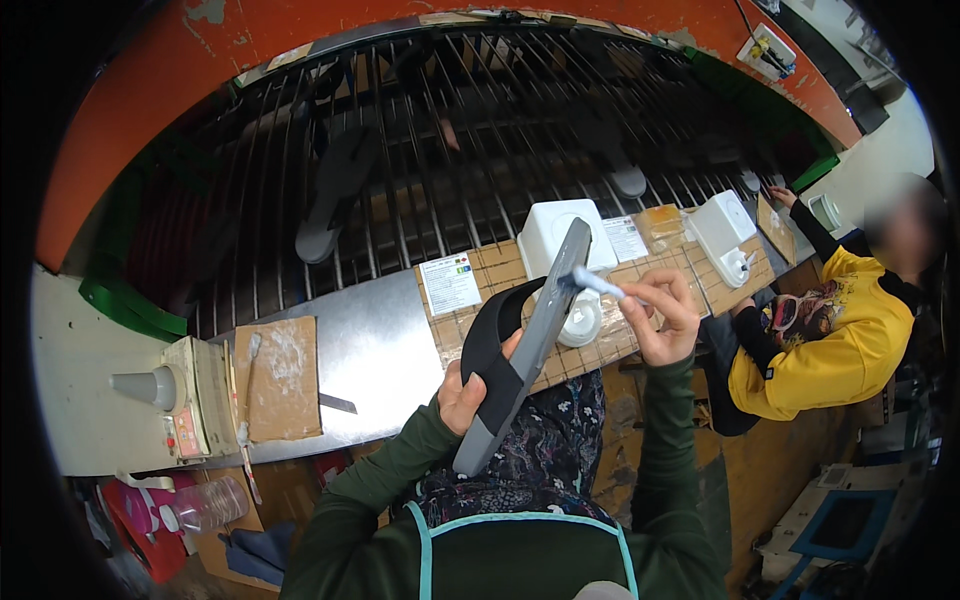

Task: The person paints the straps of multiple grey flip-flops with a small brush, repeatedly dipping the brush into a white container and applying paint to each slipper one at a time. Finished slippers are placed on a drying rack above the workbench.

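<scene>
My left hand is closed on a grey slide sandal with a wide black strap, which it holds tilted up in front of my body, with fingers around the strap side. Between the thumb and fingers of my right hand is a small brush with a pale handle. Its dark bristles touch the edge of the sole near its upper end. Behind the sandal stands a white plastic container with a round white opening or cap, partly hidden by the sole.
Ahead runs a rack of metal rods carrying grey soles. Cardboard lies on the metal bench. A stained cardboard piece is at left. A second white container stands right, near a co-worker in yellow.
</scene>
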A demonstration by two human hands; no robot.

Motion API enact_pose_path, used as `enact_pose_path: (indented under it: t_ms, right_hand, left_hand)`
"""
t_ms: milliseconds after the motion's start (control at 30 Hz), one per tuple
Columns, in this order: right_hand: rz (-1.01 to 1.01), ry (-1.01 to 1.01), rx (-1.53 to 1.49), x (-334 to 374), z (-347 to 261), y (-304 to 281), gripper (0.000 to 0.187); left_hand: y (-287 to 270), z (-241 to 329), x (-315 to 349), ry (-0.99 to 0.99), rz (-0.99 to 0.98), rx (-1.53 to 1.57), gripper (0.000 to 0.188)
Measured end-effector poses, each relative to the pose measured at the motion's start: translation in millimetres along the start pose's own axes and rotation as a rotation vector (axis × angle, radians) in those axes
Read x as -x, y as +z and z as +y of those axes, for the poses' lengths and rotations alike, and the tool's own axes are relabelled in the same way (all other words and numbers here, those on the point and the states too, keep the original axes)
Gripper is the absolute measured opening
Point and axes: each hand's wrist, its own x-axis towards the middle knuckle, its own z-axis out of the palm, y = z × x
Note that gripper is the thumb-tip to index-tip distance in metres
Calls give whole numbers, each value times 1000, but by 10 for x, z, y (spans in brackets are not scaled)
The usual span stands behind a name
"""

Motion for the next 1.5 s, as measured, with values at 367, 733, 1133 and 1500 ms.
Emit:
enact_pose_path:
  t_ms: [367,733,1133,1500]
  right_hand:
    - [-15,-120,211,11,-45,-58,19]
    - [-98,-160,201,76,-31,-46,19]
    - [-123,-166,194,112,-62,11,19]
    - [-103,-87,182,145,-109,76,24]
  left_hand:
    - [26,173,-21,17,-7,-220,88]
    - [31,140,-66,99,24,-201,69]
    - [-11,96,-113,-1,-12,-82,91]
    - [-2,102,-194,73,-17,-45,85]
